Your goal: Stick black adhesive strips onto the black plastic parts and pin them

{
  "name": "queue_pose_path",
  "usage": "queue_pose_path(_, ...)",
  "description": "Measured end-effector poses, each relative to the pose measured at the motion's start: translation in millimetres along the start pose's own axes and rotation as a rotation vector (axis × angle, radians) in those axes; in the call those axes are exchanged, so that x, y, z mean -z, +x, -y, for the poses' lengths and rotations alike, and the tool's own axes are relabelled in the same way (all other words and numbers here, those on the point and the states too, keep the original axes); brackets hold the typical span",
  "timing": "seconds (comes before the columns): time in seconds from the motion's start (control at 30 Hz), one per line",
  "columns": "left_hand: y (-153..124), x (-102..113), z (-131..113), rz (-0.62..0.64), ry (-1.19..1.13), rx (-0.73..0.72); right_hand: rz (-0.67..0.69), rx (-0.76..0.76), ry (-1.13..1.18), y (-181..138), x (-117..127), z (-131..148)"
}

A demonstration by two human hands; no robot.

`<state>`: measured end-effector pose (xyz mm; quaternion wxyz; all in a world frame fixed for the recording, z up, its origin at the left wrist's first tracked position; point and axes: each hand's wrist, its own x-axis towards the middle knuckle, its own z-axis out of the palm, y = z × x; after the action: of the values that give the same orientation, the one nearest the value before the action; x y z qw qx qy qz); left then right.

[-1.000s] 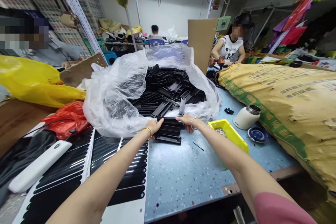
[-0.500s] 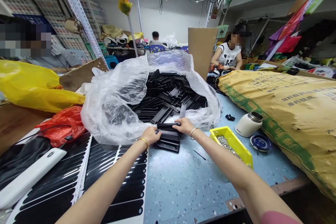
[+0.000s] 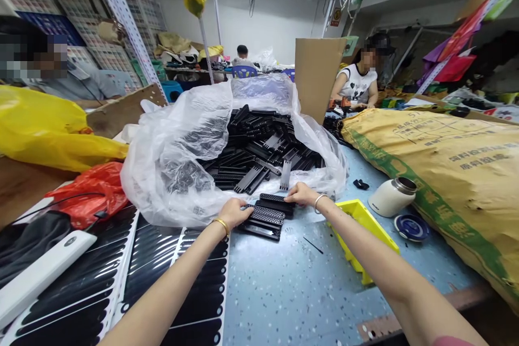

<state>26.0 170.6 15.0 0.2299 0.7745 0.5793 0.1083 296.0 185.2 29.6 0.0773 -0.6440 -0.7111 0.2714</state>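
A small stack of black plastic strips (image 3: 265, 216) lies on the blue speckled table (image 3: 292, 292), just in front of a clear plastic bag (image 3: 178, 157) heaped with more black strips (image 3: 263, 146). My left hand (image 3: 237, 212) grips the stack's left end with its fingers curled round it. My right hand (image 3: 300, 193) rests on the stack's right end, fingers bent over the top strip. Each wrist has a bangle on it.
White sheets of black stickers (image 3: 133, 281) lie at the left, with a white bar (image 3: 38, 275) and a red bag (image 3: 87, 192). A yellow tray (image 3: 365, 227), a white flask (image 3: 391, 197), its blue lid (image 3: 411, 227) and a big yellow sack (image 3: 446, 173) are right. Other people sit behind.
Both hands stayed on the stack of black strips and shifted it slightly; the top strip now shows its perforated face. The view has moved a little nearer and to the left.
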Motion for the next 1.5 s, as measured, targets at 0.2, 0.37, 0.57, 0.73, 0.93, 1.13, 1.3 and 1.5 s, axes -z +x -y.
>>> queue_pose_path(0.2, -2, 0, -2, -0.012, -0.022, -0.026, -0.075, 0.085, -0.126, -10, -4, 29)
queue_pose_path(0.37, -8, -1, -6, 0.039, -0.051, -0.086, -0.073, 0.153, -0.101, -18, -24, 46)
queue_pose_path(0.57, -50, -14, -13, 0.06, -0.047, -0.018, 0.046, 0.236, 0.029, -33, -41, 47)
queue_pose_path(0.73, -91, -18, -17, 0.092, -0.009, 0.008, 0.1, 0.25, 0.131, -45, -43, 47)
queue_pose_path(0.93, -85, -4, -11, -0.048, -0.101, 0.021, -0.116, 0.095, 0.27, -72, -30, 29)
queue_pose_path(1.13, -60, -5, -5, 0.041, -0.409, 0.056, -0.103, -0.025, 0.429, -106, -50, 14)
queue_pose_path(1.3, -57, -16, -3, 0.034, -0.476, 0.072, -0.09, -0.093, 0.569, -104, -61, 10)
queue_pose_path(1.5, -61, -21, -5, 0.007, -0.467, 0.111, -0.109, -0.139, 0.602, -98, -72, 12)
